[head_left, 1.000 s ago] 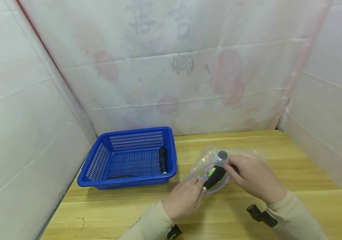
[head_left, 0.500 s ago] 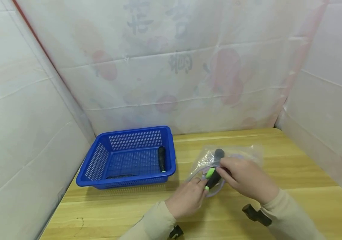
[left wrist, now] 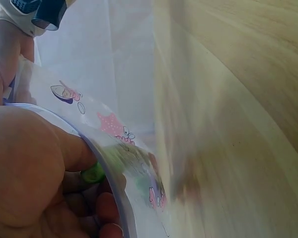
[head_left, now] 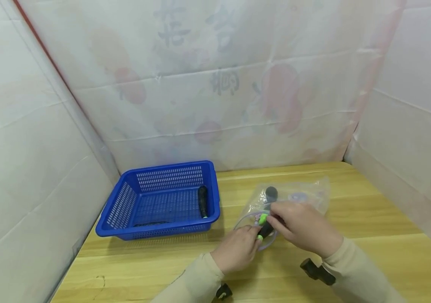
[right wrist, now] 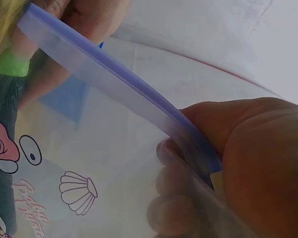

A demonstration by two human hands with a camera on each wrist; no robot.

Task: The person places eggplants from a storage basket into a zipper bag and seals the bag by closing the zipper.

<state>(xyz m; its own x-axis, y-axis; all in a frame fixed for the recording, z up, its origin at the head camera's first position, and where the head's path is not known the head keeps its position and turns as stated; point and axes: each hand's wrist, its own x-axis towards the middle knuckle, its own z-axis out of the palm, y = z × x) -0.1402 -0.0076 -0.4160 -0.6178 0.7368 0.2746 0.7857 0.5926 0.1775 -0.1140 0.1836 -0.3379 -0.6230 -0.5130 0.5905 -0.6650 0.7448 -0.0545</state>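
Note:
A clear zip bag (head_left: 310,195) with a lilac rim and pink cartoon prints lies on the table. A black handle-like object (head_left: 266,229) with bright green parts sits in its mouth, with its dark round end (head_left: 271,193) showing through the plastic; its exact kind is unclear. My left hand (head_left: 236,248) holds the green-tipped near end, its fingers inside the opening. My right hand (head_left: 303,227) pinches the bag's lilac zip edge (right wrist: 109,64) between thumb and fingers, which show through the plastic in the right wrist view.
Left of the hands stands a blue slotted basket (head_left: 213,198). Inside lie another black handle-like piece (head_left: 202,202) with a pale green tip and a thin dark item (head_left: 151,223), mostly hidden by the front rim. White cloth walls (head_left: 238,113) enclose the wooden table (head_left: 132,269).
My right hand has moved slightly left, closer to my left hand. Less of the black object shows between the hands, and more of the bag's right part is visible. The basket stays put.

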